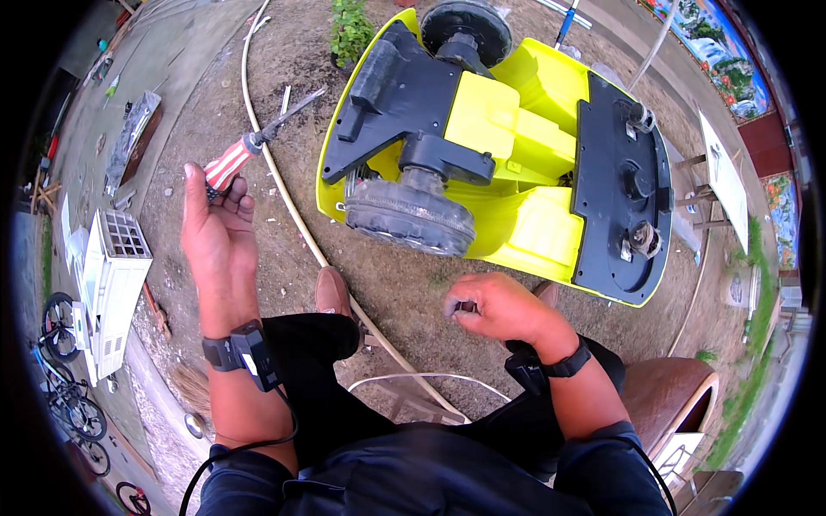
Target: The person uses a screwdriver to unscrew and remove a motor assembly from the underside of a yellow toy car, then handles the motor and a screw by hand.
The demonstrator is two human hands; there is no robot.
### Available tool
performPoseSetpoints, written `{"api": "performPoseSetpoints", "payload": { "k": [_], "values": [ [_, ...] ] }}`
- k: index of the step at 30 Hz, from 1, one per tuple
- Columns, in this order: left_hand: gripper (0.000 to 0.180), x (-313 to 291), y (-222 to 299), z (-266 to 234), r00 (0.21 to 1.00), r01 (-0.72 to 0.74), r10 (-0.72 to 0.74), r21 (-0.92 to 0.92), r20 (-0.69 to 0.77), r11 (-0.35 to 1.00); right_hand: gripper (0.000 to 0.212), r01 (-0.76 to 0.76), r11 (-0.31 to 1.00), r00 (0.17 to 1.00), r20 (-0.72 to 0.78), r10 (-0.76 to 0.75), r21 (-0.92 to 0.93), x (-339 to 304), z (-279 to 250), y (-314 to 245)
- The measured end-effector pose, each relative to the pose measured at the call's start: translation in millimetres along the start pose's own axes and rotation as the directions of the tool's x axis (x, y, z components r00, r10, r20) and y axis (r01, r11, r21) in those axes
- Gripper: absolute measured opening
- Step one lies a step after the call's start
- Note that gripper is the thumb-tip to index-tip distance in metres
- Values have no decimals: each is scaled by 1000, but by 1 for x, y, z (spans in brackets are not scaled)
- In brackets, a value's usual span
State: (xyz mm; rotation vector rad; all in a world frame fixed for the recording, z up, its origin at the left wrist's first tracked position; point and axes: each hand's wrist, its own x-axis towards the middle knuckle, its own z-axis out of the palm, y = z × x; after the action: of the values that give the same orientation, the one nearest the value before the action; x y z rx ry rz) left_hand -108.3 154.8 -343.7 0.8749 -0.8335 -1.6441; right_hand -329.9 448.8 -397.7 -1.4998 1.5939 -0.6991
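A screwdriver (231,163) with a red-and-white striped handle is gripped in my left hand (220,228), its dark shaft pointing up and to the right. My right hand (496,306) is curled closed, below the toy car and apart from it; anything inside the fingers is too hidden to make out. In front of me a yellow ride-on toy car (482,112) lies upside down on the ground. Its underside has black panels (615,215), and dusty black wheels (409,219) show at its left end. Two metal axle stubs (641,241) without wheels stand at its right end.
A pale hose (291,202) runs across the dirt between my feet. To the left stands a white appliance-like box (116,275), with bicycles (73,404) behind it. A green plant (350,33) grows beyond the car. A large brown pot (662,391) lies at my right.
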Motion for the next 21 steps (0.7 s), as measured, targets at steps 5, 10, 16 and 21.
{"api": "performPoseSetpoints", "payload": {
  "k": [5,10,16,21],
  "values": [
    [33,1,1,-1,1000,3,-3,3,-28,1000,13,-8,1000,1000,13,8,20,3,-1,0],
    [32,1,1,-1,1000,-1,1,0,-28,1000,15,-14,1000,1000,16,15,-14,4,2,4],
    [31,2,1,-2,1000,4,-5,-15,-22,1000,15,-37,999,999,32,38,-29,5,2,8],
    [32,4,0,-3,999,4,-5,-21,-46,1000,14,-66,997,997,32,67,-40,6,3,6]
  ]
}}
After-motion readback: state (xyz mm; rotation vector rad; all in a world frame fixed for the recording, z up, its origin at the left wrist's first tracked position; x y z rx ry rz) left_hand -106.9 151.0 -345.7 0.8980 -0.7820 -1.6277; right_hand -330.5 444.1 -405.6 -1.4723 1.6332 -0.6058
